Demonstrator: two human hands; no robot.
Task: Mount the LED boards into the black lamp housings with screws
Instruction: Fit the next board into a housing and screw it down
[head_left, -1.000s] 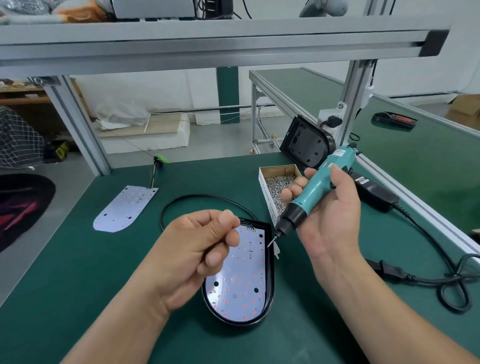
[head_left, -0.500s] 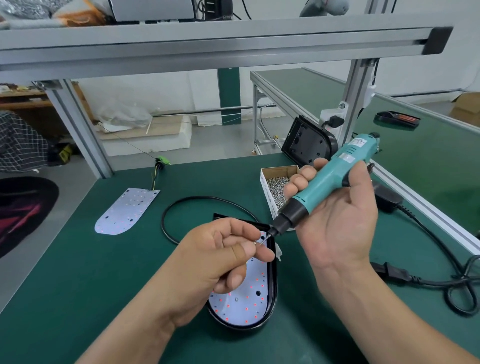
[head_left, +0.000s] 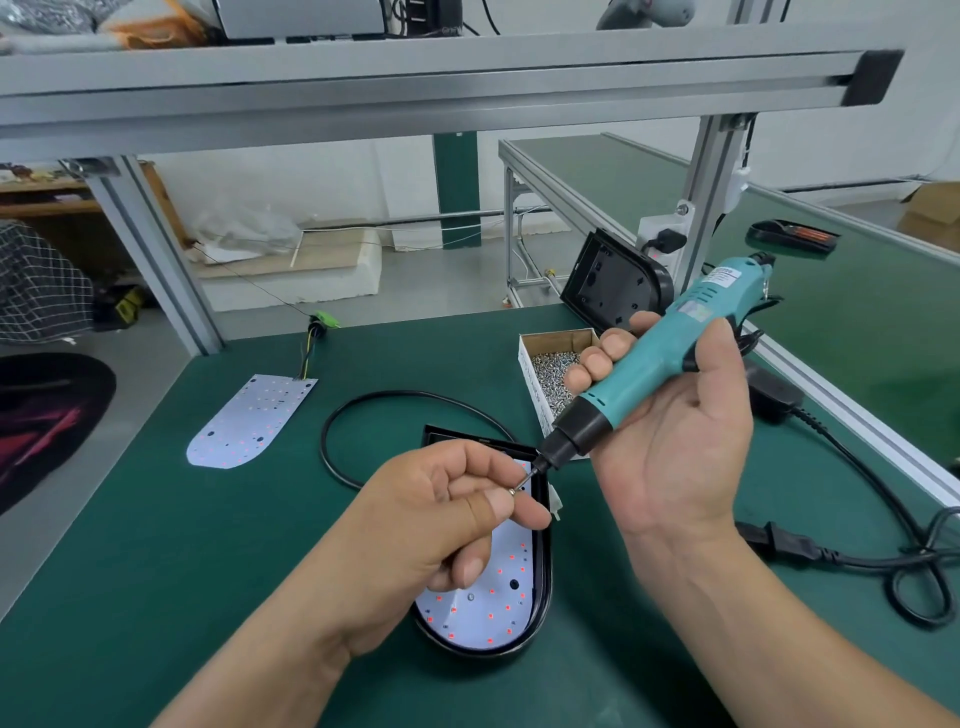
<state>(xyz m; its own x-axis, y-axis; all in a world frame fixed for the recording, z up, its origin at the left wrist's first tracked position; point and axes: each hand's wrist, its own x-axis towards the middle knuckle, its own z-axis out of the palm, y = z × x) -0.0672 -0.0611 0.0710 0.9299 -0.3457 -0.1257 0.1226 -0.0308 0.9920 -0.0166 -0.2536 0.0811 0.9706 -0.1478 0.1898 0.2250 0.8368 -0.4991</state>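
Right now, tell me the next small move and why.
Probably finish seating the screw on the screwdriver bit before lowering it: the left hand pinches the screw right at the bit tip, the right hand holds the tool tilted above the LED board, which lies in the black housing.

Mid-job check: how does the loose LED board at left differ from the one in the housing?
The loose LED board lies bare on the green mat; the seated LED board sits inside the black housing. The loose one shows in full, wires at its far end; the seated one is partly hidden by the left hand. Both are white, rounded at the near end, dotted red.
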